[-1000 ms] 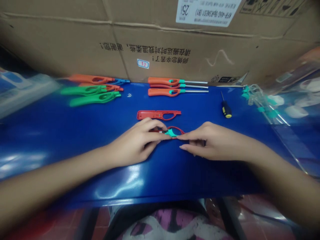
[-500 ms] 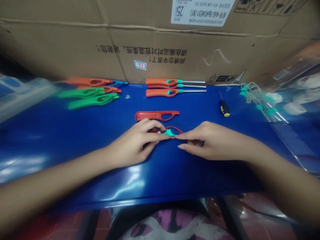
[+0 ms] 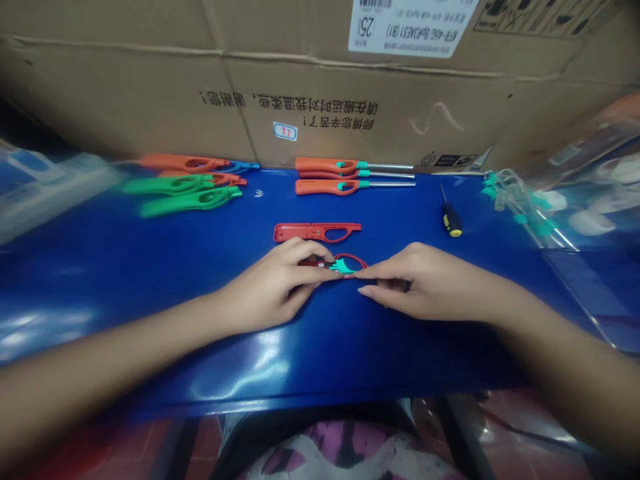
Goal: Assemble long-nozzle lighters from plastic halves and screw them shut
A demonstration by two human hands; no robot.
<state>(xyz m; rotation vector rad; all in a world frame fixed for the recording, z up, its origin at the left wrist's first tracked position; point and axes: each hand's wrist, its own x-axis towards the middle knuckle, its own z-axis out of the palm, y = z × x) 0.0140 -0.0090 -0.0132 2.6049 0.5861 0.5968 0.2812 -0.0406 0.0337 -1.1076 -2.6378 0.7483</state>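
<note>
A red lighter half-shell (image 3: 354, 259) lies on the table, with a green trigger (image 3: 342, 267) set in it and a small dark and white part behind the trigger. My left hand (image 3: 273, 280) is closed around its handle end, thumb and fingers pressing near the trigger and hiding most of the handle. My right hand (image 3: 415, 283) touches the shell's front edge with the index fingertip; its thumb stays apart below and the other fingers curl under. Just beyond my left hand, a second red half-shell (image 3: 315, 231) lies with its inner side up.
Assembled orange lighters (image 3: 325, 187) with metal tubes lie at the back. Green shells (image 3: 193, 200) and orange shells (image 3: 183, 162) are at back left. A screwdriver (image 3: 451, 220) lies to the right, near tubes with green tips (image 3: 537, 207). A cardboard box (image 3: 150, 100) stands behind.
The whole view has shifted slightly. Both hands keep nearly the same pose on the red half-shell, and nothing else has visibly moved.
</note>
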